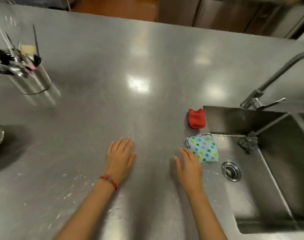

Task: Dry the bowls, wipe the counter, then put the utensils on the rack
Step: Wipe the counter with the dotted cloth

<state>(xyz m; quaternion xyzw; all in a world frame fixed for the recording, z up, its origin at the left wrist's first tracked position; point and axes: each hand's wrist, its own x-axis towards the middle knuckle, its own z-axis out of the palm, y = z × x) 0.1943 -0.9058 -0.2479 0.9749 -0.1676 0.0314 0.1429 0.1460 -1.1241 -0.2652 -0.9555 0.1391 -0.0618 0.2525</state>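
On counter (99, 70) | utensils (14, 54) upright in holder (33, 80) | left hand (120, 158), right hand (189, 167) flat, empty

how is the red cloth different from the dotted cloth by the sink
The red cloth is plain, bunched into a compact roll; the dotted cloth is pale blue with coloured spots and lies flatter and wider. The red one sits untouched, farther away; the right hand reaches the dotted one. Both lie beside the sink.
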